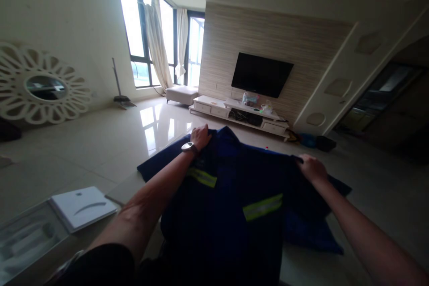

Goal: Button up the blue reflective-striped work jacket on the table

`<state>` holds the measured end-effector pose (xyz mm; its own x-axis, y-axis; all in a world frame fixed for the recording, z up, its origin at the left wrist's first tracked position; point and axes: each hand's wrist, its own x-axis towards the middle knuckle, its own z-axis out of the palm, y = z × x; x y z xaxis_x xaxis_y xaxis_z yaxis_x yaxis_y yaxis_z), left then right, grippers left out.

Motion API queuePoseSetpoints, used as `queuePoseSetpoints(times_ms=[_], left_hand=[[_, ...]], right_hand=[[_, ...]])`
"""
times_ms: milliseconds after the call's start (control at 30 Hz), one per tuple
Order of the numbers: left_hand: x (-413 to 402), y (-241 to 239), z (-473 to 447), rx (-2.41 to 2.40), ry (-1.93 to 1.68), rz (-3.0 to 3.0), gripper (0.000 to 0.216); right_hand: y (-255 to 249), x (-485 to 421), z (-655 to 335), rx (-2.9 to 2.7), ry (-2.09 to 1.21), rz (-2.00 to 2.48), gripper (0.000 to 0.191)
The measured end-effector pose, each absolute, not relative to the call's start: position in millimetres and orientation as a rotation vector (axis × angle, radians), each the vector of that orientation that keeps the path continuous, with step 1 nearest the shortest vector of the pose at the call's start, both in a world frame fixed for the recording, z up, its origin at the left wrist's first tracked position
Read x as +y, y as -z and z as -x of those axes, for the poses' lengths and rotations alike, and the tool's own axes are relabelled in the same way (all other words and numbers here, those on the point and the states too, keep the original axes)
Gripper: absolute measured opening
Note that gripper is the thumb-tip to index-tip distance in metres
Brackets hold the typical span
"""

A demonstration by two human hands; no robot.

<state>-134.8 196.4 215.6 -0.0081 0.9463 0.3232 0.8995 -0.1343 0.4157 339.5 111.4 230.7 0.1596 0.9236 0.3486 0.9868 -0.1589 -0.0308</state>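
A dark blue work jacket (231, 187) with yellow-green reflective strips across its chest is spread out in front of me, collar pointing away. My left hand (201, 136), a watch on its wrist, is closed on the jacket's shoulder just left of the collar. At the other shoulder, near the sleeve seam, my right hand (313, 167) grips the cloth. Both sleeves hang outward past my hands. The jacket's lower part fades into dark shadow close to my body.
At lower left lie a white box (83, 208) and an open tray-like box (30, 237). Farther off stand a low TV cabinet (217, 106), a wall television (262, 74), a grey ottoman (182, 94), a dustpan (124, 102) and a petal-framed mirror (46, 87). Glossy tiles (100, 143) cover the floor.
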Motion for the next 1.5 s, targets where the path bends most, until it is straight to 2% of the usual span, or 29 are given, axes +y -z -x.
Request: queuePoseSetpoints(times_ms=[67,133,200,300,400,500,567,700,800,900,1000,1100,1133,1200,1267,1300,1400,1500], left_hand=[[217,-206,109,2.113,-1.000,-2.115,0.065],[206,-174,91,2.079,-1.008,-2.061,0.077],[169,-124,85,1.965,-0.800,-2.025,0.083],[92,-32,90,1.790,-0.218,-1.853,0.096],[28,43,100,1.673,0.094,-1.759,0.103],[-7,82,102,1.707,0.178,-1.736,0.097],[-16,94,100,1.715,0.242,-1.756,0.099],[-18,100,94,1.735,0.283,-1.794,0.103],[-15,101,93,1.734,0.301,-1.773,0.102],[-9,101,93,1.729,0.304,-1.770,0.103],[3,100,91,1.691,0.268,-1.780,0.104],[16,98,82,1.631,0.246,-1.781,0.106],[19,96,79,1.624,0.244,-1.781,0.107],[21,92,74,1.635,0.249,-1.785,0.106],[19,86,75,1.648,0.280,-1.783,0.103],[18,83,77,1.643,0.310,-1.774,0.102],[13,73,90,1.628,0.392,-1.751,0.097],[16,69,97,1.754,0.291,-1.785,0.085]], right_hand=[[-234,153,-316,-1.699,0.404,2.218,0.039],[-210,164,-290,-1.647,0.342,2.217,0.049],[-161,142,-262,-1.749,0.201,2.177,0.045],[-60,69,-233,-1.916,-0.074,2.147,0.034],[39,-12,-232,-1.890,-0.406,2.262,0.042],[101,-70,-248,-1.863,-0.435,2.358,0.056],[121,-93,-255,-1.870,-0.394,2.426,0.055],[127,-109,-248,-1.929,-0.490,2.458,0.045],[116,-102,-240,-1.953,-0.596,2.460,0.045],[89,-85,-241,-1.909,-0.679,2.503,0.046],[47,-63,-245,-1.736,-0.507,2.471,0.044],[4,-49,-232,-1.582,-0.347,2.244,0.043],[-6,-47,-222,-1.583,-0.404,2.105,0.042],[-17,-48,-199,-1.744,-0.781,1.751,0.043],[-11,-53,-181,-1.905,-1.176,1.431,0.047],[-4,-56,-177,-1.920,-1.247,1.389,0.046],[31,-64,-181,-1.973,-1.042,1.673,0.039],[62,-71,-198,-2.138,-0.901,2.036,0.055]])
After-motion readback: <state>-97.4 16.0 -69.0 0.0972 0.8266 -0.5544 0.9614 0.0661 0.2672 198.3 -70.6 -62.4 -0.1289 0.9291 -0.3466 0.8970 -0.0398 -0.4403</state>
